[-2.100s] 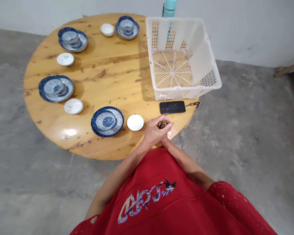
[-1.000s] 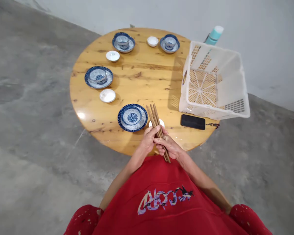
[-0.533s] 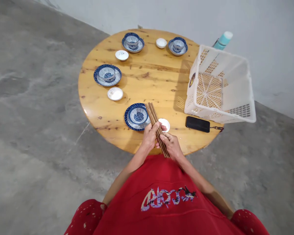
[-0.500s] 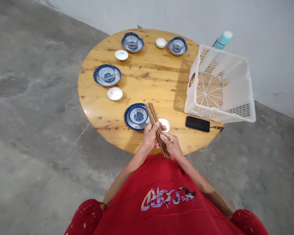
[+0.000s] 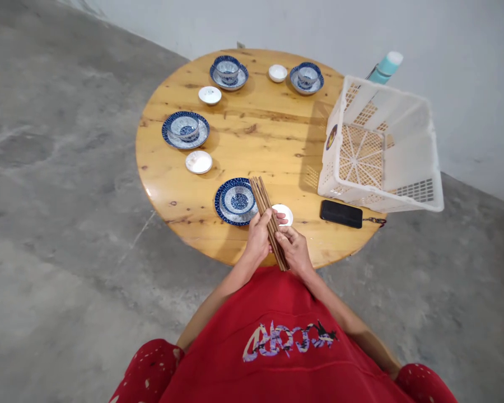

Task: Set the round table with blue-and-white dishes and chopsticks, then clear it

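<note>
A bundle of brown wooden chopsticks (image 5: pixel 261 197) slants over the near edge of the table, in front of my body. My left hand (image 5: pixel 259 234) is closed round its middle, thumb on top. Lower down, my right hand (image 5: pixel 293 246) pinches the same bundle between thumb and fingers. Just beyond my left hand sits a blue-patterned bowl (image 5: pixel 238 200) on a blue-rimmed plate (image 5: pixel 223 214), partly covered by the chopstick tips. A small white dish (image 5: pixel 286 212) lies beyond my right hand, partly hidden by the fingers.
The round wooden table (image 5: pixel 260 151) carries more bowls on plates, such as the left one (image 5: pixel 185 129), and small white dishes (image 5: pixel 199 162). On the right stand a white plastic basket (image 5: pixel 353 187) and a turquoise bottle (image 5: pixel 385 68); a black phone (image 5: pixel 341 214) lies before the basket.
The view has shifted slightly, so the table and its dishes appear a little further right. Both hands still hold the chopsticks in nearly the same pose.
</note>
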`<control>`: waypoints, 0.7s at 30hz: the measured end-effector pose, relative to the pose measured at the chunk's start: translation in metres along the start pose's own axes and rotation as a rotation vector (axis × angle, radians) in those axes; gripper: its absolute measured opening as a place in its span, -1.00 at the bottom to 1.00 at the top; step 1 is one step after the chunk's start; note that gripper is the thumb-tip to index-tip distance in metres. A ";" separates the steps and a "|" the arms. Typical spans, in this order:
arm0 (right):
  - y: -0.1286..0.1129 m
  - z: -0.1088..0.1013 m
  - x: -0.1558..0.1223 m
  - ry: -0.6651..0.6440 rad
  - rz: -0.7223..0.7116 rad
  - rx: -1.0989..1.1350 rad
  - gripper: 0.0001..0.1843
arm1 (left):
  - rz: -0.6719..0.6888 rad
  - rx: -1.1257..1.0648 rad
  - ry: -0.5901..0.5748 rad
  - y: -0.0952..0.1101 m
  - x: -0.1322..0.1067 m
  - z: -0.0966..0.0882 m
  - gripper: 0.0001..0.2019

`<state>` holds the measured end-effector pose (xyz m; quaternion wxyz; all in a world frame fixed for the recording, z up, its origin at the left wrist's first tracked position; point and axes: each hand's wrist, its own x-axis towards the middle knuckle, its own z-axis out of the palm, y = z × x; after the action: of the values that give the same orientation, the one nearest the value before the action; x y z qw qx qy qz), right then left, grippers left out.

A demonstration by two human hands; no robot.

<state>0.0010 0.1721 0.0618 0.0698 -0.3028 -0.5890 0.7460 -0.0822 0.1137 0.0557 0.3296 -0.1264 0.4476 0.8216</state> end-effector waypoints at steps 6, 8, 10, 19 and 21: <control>0.003 -0.002 0.001 0.025 0.085 0.052 -0.60 | -0.005 -0.008 0.006 0.005 -0.002 0.002 -0.60; 0.005 -0.004 0.002 0.041 0.068 0.029 -0.60 | 0.010 0.001 0.018 0.003 -0.001 0.002 -0.59; 0.008 -0.005 0.003 0.051 0.051 0.000 -0.62 | 0.029 0.011 0.029 0.001 0.000 0.002 -0.58; 0.014 -0.008 0.007 0.156 -0.026 0.009 -0.67 | 0.103 0.079 0.065 -0.008 0.007 0.003 -0.64; 0.015 -0.008 0.007 0.153 -0.029 -0.006 -0.67 | 0.108 0.088 0.066 -0.009 0.008 0.004 -0.66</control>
<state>0.0031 0.1780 0.0445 0.1245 -0.3504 -0.5883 0.7180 -0.0822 0.1236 0.0477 0.2749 -0.1144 0.5001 0.8131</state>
